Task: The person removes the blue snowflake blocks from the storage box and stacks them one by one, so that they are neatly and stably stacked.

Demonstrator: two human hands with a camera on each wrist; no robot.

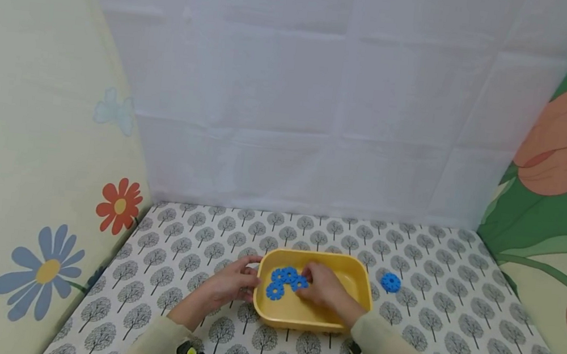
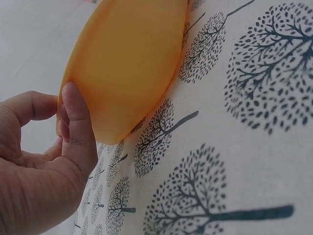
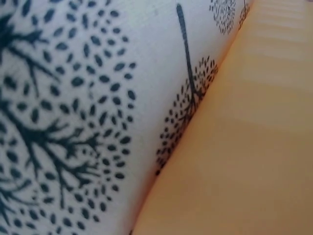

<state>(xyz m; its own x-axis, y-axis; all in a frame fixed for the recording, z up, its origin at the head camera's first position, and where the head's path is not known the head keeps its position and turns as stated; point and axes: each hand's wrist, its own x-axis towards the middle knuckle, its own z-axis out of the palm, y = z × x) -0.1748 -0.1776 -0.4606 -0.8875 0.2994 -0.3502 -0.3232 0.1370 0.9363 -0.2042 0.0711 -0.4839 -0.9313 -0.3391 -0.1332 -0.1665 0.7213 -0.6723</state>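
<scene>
A yellow plastic tray [image 1: 311, 320] stands on the table, with several blue flower-shaped discs [image 1: 275, 291] lying inside at its left. My left hand [image 1: 229, 282] holds the tray's left end; in the left wrist view, the fingers and thumb of that hand [image 2: 49, 152] pinch the yellow tray's wall [image 2: 127, 63]. Reaching over the near right side, my right hand [image 1: 325, 286] has its curled fingertips at the rightmost disc [image 1: 299, 283] and pinches its edge. The right wrist view shows only the tray's side [image 3: 244, 161] and the cloth, not the hand.
Right of the tray, another blue piece [image 1: 390, 282] lies on the tree-patterned tablecloth [image 1: 177, 269]. A white sheet [image 1: 291, 98] hangs behind the table. Flower-printed panels stand at the left [image 1: 20, 146] and right [image 1: 560, 226].
</scene>
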